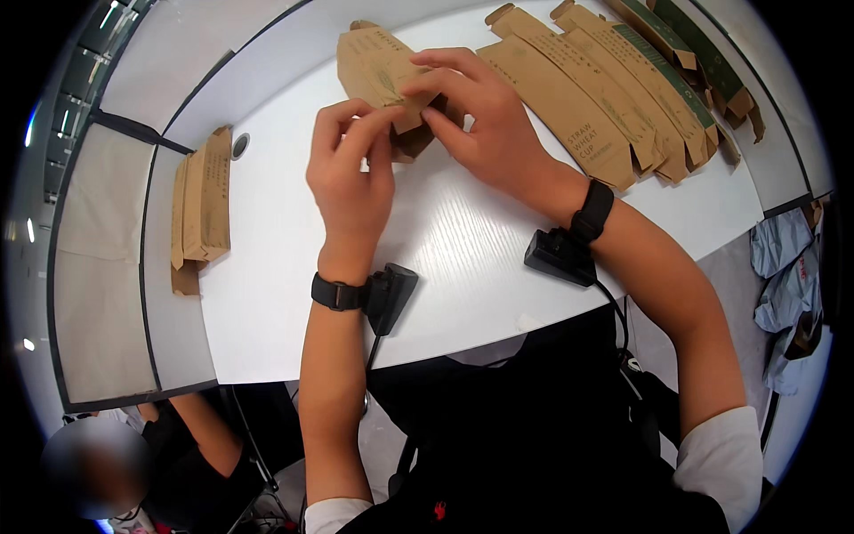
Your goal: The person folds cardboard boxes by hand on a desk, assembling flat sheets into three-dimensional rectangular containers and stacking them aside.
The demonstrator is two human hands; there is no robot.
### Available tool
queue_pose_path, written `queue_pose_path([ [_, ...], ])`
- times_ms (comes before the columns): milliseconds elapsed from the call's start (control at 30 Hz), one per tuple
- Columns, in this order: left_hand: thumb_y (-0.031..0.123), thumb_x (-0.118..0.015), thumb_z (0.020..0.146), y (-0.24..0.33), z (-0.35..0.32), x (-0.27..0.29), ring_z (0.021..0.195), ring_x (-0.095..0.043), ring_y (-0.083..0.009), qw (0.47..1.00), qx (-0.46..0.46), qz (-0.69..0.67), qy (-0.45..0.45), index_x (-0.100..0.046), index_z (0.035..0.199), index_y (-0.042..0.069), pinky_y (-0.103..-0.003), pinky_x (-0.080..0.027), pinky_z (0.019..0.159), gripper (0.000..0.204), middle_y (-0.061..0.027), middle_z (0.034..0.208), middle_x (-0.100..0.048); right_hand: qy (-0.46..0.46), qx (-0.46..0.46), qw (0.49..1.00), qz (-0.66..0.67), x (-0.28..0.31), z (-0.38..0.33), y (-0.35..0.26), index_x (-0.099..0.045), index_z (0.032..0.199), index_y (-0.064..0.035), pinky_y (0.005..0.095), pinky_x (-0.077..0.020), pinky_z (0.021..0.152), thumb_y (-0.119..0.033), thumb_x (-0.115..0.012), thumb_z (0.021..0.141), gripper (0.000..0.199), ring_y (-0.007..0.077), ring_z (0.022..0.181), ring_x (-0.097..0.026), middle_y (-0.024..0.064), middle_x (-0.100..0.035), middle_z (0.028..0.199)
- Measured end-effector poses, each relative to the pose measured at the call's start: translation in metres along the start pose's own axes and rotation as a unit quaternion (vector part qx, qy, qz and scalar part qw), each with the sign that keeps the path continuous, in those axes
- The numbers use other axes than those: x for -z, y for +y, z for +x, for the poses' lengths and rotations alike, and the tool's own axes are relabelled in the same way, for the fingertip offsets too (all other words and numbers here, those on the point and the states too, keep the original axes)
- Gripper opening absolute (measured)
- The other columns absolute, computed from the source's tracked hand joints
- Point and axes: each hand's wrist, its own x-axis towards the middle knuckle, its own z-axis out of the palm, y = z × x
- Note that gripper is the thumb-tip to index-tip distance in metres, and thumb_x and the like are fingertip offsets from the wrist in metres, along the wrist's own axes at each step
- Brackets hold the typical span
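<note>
A brown cardboard box [369, 67] stands partly opened out above the white table, its open end with loose flaps turned toward me. My left hand [351, 165] has its thumb and fingers closed at the box's near left edge. From the right, my right hand [485, 116] grips the flap at the same end, thumb below and fingers above. The fingertips of both hands nearly meet at the flap. The inside of the box is dark and mostly hidden by my fingers.
Several flattened brown cartons [569, 111] lie fanned at the back right, with green cartons [663, 40] behind. Folded brown cartons [203, 209] lean on the left partition [182, 329]. The white table [285, 311] has a round grommet [240, 145]. Another person [209, 436] sits lower left.
</note>
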Motion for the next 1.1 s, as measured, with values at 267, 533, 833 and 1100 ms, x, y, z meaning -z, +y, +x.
queue_pose_path([
  [267, 0.003, -0.076, 0.081, -0.004, -0.002, -0.004, 0.084, -0.065, -0.0187, 0.986, 0.149, -0.003, 0.069, -0.057, 0.123, 0.002, -0.027, -0.053, 0.062, 0.046, -0.0094, 0.103, -0.066, 0.078, -0.170, 0.974, 0.132, -0.009, -0.007, -0.004, -0.058, 0.100, -0.0001, 0.0358, -0.0600, 0.068, -0.005, -0.063, 0.094, 0.009, 0.0271, 0.089, -0.071, 0.0140, -0.069, 0.105],
  [533, 0.006, -0.073, 0.084, 0.016, -0.002, -0.008, 0.087, -0.074, -0.0235, 0.958, 0.273, -0.084, -0.009, -0.056, 0.115, 0.000, -0.032, -0.063, 0.069, 0.036, -0.0143, 0.104, -0.071, 0.050, -0.124, 0.991, 0.023, -0.010, -0.007, -0.003, -0.057, 0.100, -0.0002, 0.0381, -0.0566, 0.069, -0.008, -0.066, 0.091, 0.015, 0.0312, 0.084, -0.067, 0.0143, -0.066, 0.098],
  [833, -0.006, -0.067, 0.085, 0.002, 0.001, -0.001, 0.082, -0.073, -0.0192, 0.993, 0.101, -0.015, 0.060, -0.072, 0.104, 0.003, -0.031, -0.065, 0.070, 0.021, -0.0084, 0.097, -0.074, 0.095, -0.142, 0.981, 0.090, -0.012, -0.007, 0.000, -0.057, 0.101, -0.0003, 0.0349, -0.0568, 0.065, -0.006, -0.068, 0.090, 0.017, 0.0282, 0.083, -0.066, 0.0133, -0.063, 0.095],
  [1100, -0.007, -0.058, 0.098, -0.008, 0.005, 0.013, 0.082, -0.070, -0.0155, 0.993, 0.067, -0.094, 0.038, -0.067, 0.098, -0.004, -0.028, -0.061, 0.072, 0.010, -0.0093, 0.096, -0.069, 0.086, -0.043, 0.992, 0.086, -0.005, -0.002, 0.006, -0.062, 0.101, -0.0020, 0.0339, -0.0540, 0.067, -0.001, -0.064, 0.093, 0.009, 0.0285, 0.082, -0.066, 0.0117, -0.063, 0.095],
])
